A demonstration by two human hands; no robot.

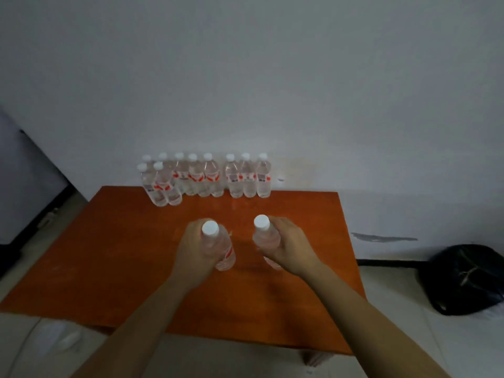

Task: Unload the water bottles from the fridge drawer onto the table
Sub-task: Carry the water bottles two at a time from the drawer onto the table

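Observation:
Over the middle of the orange table I hold two clear water bottles with white caps. My left hand is wrapped around one water bottle, upright with its red label showing. My right hand grips the other water bottle from the right side; its lower part is hidden by my fingers. Whether either base touches the tabletop I cannot tell. Along the far edge against the wall stands a row of several more bottles, two of them set slightly forward at the left end.
A white wall rises behind the table. A dark appliance stands at the left edge. A black plastic bag lies on the floor at the right. Pale floor tiles show in front of the table's near edge.

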